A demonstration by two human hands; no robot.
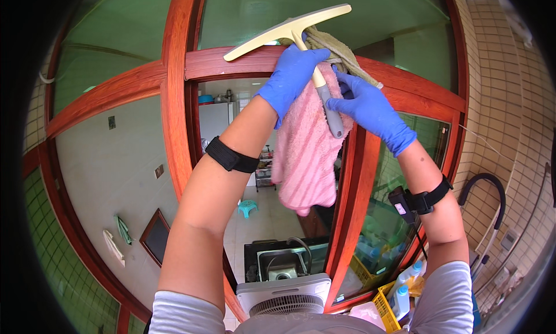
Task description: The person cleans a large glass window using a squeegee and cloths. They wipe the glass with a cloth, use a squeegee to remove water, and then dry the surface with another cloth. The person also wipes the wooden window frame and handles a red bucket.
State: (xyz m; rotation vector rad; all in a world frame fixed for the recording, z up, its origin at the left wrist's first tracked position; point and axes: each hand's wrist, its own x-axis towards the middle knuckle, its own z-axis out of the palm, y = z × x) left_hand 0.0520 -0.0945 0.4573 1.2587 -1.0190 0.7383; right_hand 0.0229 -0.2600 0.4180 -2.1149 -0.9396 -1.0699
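A cream squeegee [292, 30] with a grey grip is raised high, its long blade tilted across the upper window. My left hand [295, 70], in a blue glove, is closed around its neck just below the blade. My right hand [370, 105], gloved alike, has its thumb on the grey grip and its fingers bent beside it; their hold on the cloth behind is partly hidden. A pink striped towel [304, 166] hangs behind the handle, between the hands. Behind the blade, a greenish cloth [339, 50] drapes over to the right, close to my right fingers.
Red-brown frames [174, 102] surround the glass panes and an opening onto a kitchen. Below me stands a grey fan-like appliance [284, 293], with a sink [284, 264] beyond. A yellow basket [385, 308] of bottles sits lower right, near a black-handled tube [492, 183].
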